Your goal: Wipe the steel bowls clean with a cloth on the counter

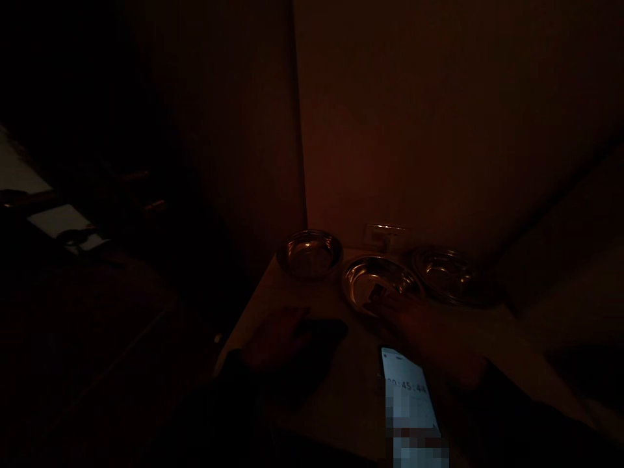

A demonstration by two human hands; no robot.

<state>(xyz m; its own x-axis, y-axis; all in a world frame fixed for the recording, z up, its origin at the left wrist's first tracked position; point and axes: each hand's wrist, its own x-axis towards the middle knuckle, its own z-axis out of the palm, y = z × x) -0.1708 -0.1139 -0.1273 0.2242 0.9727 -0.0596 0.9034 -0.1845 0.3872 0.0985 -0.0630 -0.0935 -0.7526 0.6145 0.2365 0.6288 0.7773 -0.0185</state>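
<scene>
The scene is very dark. My right hand (419, 328) reaches over the near rim of the middle metal bowl (358, 270). Its fingertips are at a small dark flat piece (377, 292) inside that bowl, and the fingers look closed on it. My left hand (273, 338) is low over the left part of the table, apart from the bowls. A dark patch beside it, perhaps shadow, hides its fingers. Just below my right hand lies a lit phone (404, 374) with timer digits on its screen; its lower part is blurred out.
On the table (355, 390), another metal bowl (312, 257) stands at the back left. More shiny metal dishware (446, 276) is at the back right. A small clear stand (385, 234) is behind the middle bowl, near the wall (414, 130). Pale sheets (65, 221) show at far left.
</scene>
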